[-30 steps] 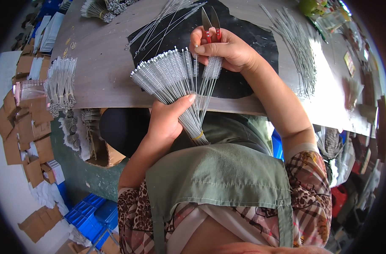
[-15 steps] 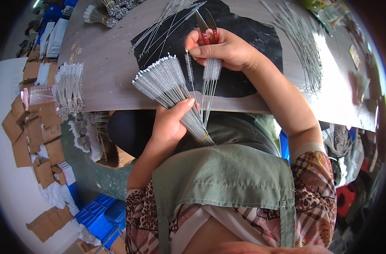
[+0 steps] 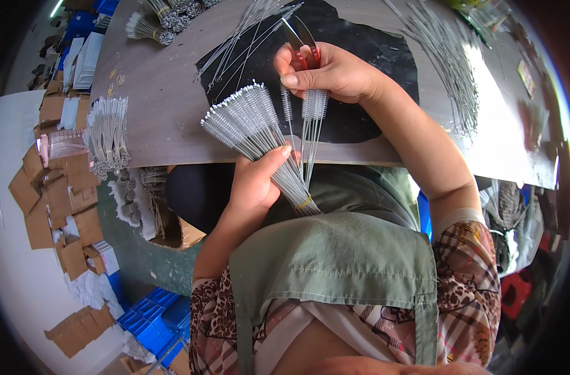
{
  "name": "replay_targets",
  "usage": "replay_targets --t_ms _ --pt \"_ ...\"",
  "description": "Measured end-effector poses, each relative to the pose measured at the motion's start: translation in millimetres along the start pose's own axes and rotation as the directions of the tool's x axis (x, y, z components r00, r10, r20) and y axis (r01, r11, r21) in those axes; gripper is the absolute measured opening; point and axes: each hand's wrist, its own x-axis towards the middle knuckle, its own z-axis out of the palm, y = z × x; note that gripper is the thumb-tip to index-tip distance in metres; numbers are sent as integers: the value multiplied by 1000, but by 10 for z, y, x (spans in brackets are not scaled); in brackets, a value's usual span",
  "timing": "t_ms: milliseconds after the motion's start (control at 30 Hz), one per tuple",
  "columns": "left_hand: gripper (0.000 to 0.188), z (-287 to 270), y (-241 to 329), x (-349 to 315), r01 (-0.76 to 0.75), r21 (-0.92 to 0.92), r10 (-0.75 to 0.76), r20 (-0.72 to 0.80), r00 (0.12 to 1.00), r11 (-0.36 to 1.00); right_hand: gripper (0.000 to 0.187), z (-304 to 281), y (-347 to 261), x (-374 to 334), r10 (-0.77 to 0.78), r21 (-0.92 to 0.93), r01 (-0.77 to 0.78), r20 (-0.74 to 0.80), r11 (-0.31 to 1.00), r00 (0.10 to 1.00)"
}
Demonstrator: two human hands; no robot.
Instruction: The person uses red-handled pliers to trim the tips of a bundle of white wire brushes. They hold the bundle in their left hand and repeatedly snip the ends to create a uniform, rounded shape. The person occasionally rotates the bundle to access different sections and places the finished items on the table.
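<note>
My left hand (image 3: 258, 178) is closed around a thick bundle of thin wire brushes (image 3: 247, 119), bristle ends fanned up and away from me. A yellow rubber band (image 3: 304, 203) circles its wire ends near my apron. My right hand (image 3: 325, 72) keeps red-handled scissors (image 3: 302, 44) in its grip, blades pointing away and slightly parted. Thumb and forefinger of that hand pinch the tip of a single brush (image 3: 287, 107), set apart from the bundle. A few more brushes (image 3: 313, 115) stand upright just below the right palm, their tops hidden by it.
A black mat (image 3: 372, 81) covers the table's middle, with loose wires (image 3: 244, 40) across its far left. Banded brush bundles (image 3: 108, 131) lie at the left edge, others (image 3: 150, 28) at the far left. Loose wire brushes (image 3: 444, 69) are spread at right. Blue crates (image 3: 150, 315) stand below left.
The view has shifted slightly, so everything sits a little differently. The right thumb now covers the tip of the single brush, which showed above it before. Both hands keep their hold.
</note>
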Motion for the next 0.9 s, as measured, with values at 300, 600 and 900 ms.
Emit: replay_targets --t_ms 300,600,900 --pt "21 7 -44 15 38 35 -37 -18 999 999 19 65 -184 -15 117 -476 -115 -24 872 993" --pt "19 -30 -55 33 83 10 -83 26 996 996 14 -536 -725 173 -293 -160 276 -776 948 558" --pt "17 56 -26 36 72 46 -73 33 997 996 24 -915 -92 627 -108 -284 -215 -801 934 588"
